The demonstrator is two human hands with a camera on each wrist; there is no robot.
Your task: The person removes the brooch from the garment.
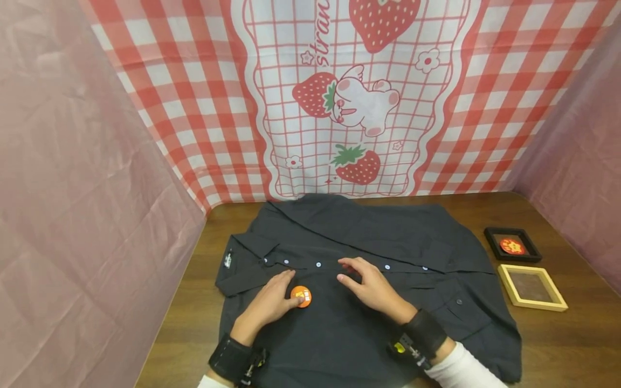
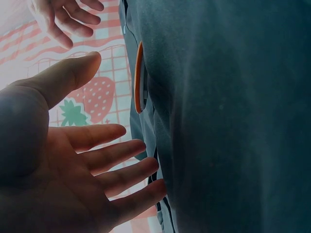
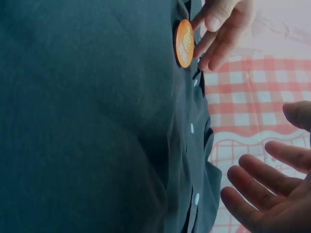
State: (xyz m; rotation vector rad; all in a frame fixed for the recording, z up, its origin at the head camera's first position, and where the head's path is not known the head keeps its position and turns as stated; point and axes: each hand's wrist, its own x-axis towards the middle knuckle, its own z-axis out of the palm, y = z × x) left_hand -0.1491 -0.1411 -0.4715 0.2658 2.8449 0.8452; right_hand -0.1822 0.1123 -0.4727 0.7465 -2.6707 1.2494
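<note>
A dark button-up shirt (image 1: 330,334) lies spread on the wooden table, its collar to the left. On its front sits a round orange badge (image 1: 301,296), seen almost edge-on in the left wrist view and with a yellow figure in the right wrist view. My left hand (image 1: 271,299) is right beside the badge, fingers straight and spread, the thumb overlapping its edge in the head view. My right hand (image 1: 371,285) hovers over the shirt near the button row, fingers relaxed and apart, holding nothing.
At the right, a black frame (image 1: 492,245) has a red round badge (image 1: 512,246) with a star in it. A pale wooden frame (image 1: 558,306) lies just in front of it. A checked strawberry cloth (image 1: 194,108) hangs behind the table, with pink cloth (image 1: 97,188) at both sides.
</note>
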